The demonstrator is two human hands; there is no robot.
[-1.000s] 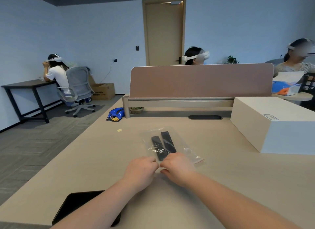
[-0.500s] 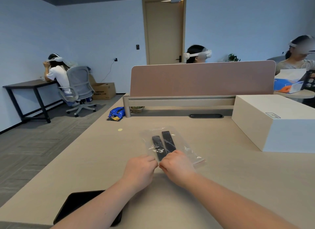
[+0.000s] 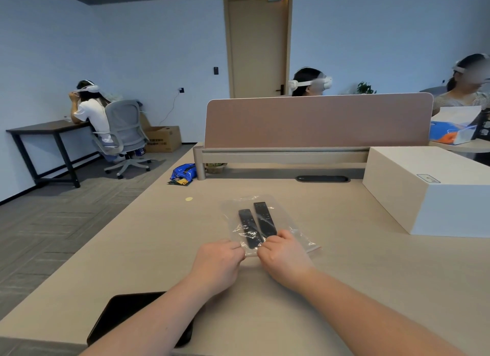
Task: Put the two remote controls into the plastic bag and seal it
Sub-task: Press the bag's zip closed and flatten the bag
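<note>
Two remotes (image 3: 256, 224) in one bag (image 3: 302, 239) — left hand (image 3: 218, 263), right hand (image 3: 285, 257) pinching it.

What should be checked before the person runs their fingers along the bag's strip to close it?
1. Both remotes in the bag: ok. The left remote control and right remote control lie side by side inside the plastic bag.
2. Remotes clear of the opening: cannot tell; their near ends are hidden by the hands.
3. Both hands on the near edge: ok. The left hand and right hand pinch there, close together.
4. Bag lying flat on the desk: ok.
5. Strip already sealed: cannot tell.
6. Space around the bag: ok; the white box stands apart from it.
</note>
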